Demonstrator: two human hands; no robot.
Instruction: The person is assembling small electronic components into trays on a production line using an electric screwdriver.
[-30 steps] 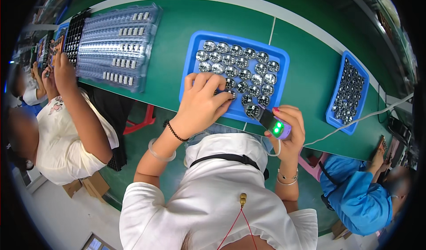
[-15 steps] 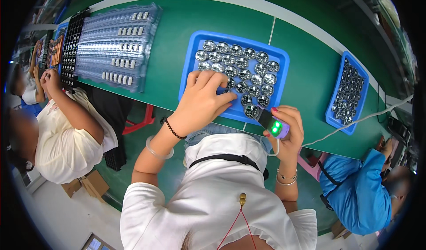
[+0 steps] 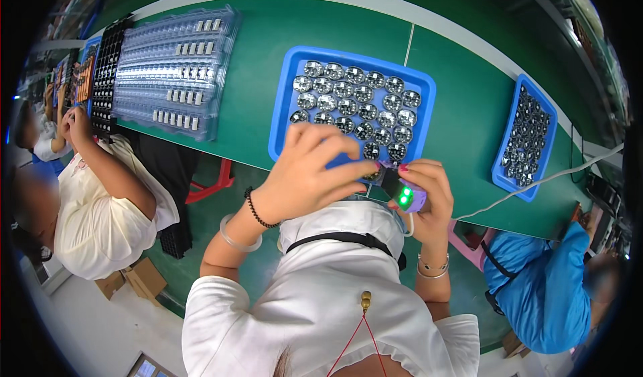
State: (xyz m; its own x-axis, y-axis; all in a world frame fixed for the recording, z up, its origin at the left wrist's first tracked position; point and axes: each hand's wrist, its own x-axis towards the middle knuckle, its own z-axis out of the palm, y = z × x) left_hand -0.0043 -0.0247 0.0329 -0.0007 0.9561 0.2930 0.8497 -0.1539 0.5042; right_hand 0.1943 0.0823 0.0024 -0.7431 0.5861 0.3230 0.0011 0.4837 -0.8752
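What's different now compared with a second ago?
The left hand's fingers have moved right and nearer the body, to the tip of the purple-and-black device. They now meet there, by a shiny round piece; whether they grip it is unclear. The right hand has shifted slightly left. It still holds the device, its green lights lit; the blue tray stayed put.

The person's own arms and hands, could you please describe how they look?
Short white sleeves; no gloves. Near the left hand are a black beaded bracelet and a pale bangle; near the right hand, thin silvery bracelets. Pink-red polish shows on the right nails.
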